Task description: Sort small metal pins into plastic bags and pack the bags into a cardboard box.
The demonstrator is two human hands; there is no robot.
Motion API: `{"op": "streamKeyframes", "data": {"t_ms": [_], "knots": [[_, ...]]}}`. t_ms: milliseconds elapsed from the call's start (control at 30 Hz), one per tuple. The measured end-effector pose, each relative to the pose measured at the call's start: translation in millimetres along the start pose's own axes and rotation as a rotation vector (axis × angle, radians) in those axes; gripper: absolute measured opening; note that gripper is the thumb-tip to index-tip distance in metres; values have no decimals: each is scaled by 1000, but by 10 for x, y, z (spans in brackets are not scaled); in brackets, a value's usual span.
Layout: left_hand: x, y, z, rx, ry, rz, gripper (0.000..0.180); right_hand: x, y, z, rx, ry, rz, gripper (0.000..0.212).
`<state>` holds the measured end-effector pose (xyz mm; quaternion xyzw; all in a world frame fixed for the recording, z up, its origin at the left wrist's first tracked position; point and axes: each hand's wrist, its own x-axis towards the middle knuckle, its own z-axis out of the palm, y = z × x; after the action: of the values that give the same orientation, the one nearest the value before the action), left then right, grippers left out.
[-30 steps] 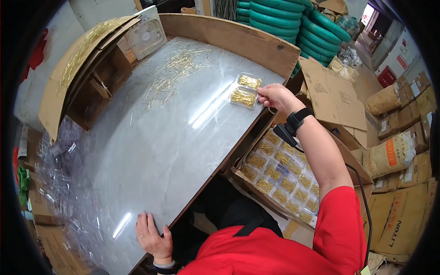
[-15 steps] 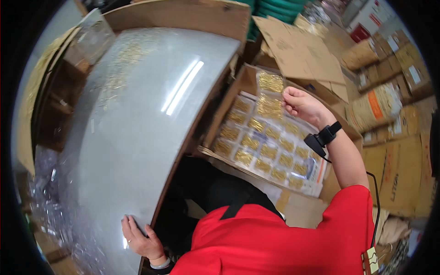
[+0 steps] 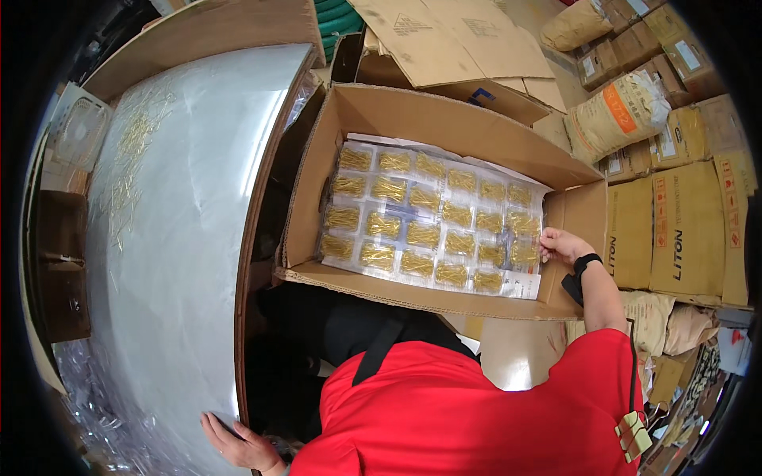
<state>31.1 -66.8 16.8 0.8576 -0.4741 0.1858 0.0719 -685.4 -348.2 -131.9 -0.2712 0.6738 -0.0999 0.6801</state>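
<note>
1. Stacked brown cartons [image 3: 689, 230] and a bulging sack [image 3: 615, 115] with an orange patch stand beyond the right end of the work area; green coils [image 3: 337, 20] show past the table's far edge.
2. Smooth and grey, the table [image 3: 175, 278] has a raised wooden board [image 3: 214, 36] along its far edge. Loose gold-coloured pieces [image 3: 131, 155] lie scattered toward its far left corner, near a pale fan [image 3: 79, 127]. Clear plastic packaging [image 3: 103, 404] is heaped along its near left edge.
3. Beside the table's right edge sits an open cardboard box [image 3: 448, 119], lined with printed paper [image 3: 520, 285]. Rows of clear packs [image 3: 422, 234] filled with gold-coloured pieces cover most of that paper, nearly to the box's left wall.
4. Over the box's right end, the right hand [image 3: 565, 244] has its fingers drawn narrow, pinching the outer edge of a pair of packs [image 3: 524, 252]. This pair is inside the box, at the right end of the rows. A black band [image 3: 587, 263] circles the wrist.
5. At the table's right edge, close to the near corner, the left hand [image 3: 240, 446] rests with its fingers loosely spread, holding nothing visible.
</note>
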Motion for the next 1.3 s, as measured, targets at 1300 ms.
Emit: {"op": "streamKeyframes", "data": {"t_ms": [1300], "knots": [[-48,-136,51,18,-3,17,53,426,579,-159,-49,-75,450,11]]}}
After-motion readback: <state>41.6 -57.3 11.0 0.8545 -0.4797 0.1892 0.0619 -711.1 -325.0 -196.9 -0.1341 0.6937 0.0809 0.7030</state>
